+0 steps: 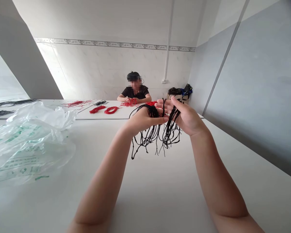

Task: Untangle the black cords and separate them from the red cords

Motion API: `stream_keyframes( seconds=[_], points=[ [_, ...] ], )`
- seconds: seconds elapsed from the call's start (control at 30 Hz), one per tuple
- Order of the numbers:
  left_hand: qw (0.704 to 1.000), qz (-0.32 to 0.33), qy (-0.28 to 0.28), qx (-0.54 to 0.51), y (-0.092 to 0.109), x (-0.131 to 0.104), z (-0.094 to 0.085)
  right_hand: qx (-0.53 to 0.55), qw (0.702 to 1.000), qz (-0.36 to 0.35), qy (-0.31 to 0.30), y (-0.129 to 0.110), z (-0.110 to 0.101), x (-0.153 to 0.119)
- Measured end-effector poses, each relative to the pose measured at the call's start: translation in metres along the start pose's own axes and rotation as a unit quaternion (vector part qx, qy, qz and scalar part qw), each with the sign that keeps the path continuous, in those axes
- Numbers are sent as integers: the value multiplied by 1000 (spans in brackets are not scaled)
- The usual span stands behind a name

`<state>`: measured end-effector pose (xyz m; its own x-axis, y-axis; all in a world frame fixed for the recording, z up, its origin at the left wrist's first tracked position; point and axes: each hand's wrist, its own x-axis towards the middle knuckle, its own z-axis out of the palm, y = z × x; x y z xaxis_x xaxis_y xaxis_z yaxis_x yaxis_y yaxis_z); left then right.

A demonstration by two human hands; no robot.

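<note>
Black braided cords [149, 134] hang in a loose bunch from my left hand [142, 120], which is closed round them with the thumb pointing right. Another bunch of black cords [171, 127] droops from my right hand [185, 116], pinched under its thumb. One cord stands up in a loop between the two hands, near the right fingertips. Both hands are raised above the white table, close together. Knots and thin tails show at the lower ends of the cords. The left fingers are partly hidden behind the cords.
A crumpled clear plastic bag [34, 142] with green print lies on the white table [160, 194] at left. Red cord bundles [111, 110] and black cords [100, 103] lie farther back. Across the table a person [135, 89] handles red cords [129, 102]. Bags [180, 90] sit in the back corner.
</note>
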<state>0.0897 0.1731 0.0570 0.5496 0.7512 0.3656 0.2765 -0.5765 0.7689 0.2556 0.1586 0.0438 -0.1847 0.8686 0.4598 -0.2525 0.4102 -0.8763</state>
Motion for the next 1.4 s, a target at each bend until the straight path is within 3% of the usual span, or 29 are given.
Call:
stream_keyframes(
  seconds=[0.3,0.4,0.5,0.7,0.77,0.87,1.17,1.4],
  points=[
    [999,-14,3,-44,-6,3,2,-13,1000,22,-2,0,1,1],
    [991,-13,10,-130,-8,4,0,1,1000,14,-22,-1,-5,1],
    [961,-14,5,-277,-10,6,-7,8,999,26,-38,-1,-14,2],
    [846,-28,-14,-532,-5,5,-24,43,997,32,-53,-1,-29,4],
    [827,-28,-3,-561,-3,4,-28,61,996,27,-61,-3,-30,4],
    [824,-31,9,-566,-2,2,-36,74,995,16,-65,-6,-35,2],
    [793,20,113,-598,3,-21,-75,82,994,-51,44,-19,-86,-8],
    [785,60,105,-608,-1,-38,-94,103,981,-111,124,-24,-118,-18]
  ],
)
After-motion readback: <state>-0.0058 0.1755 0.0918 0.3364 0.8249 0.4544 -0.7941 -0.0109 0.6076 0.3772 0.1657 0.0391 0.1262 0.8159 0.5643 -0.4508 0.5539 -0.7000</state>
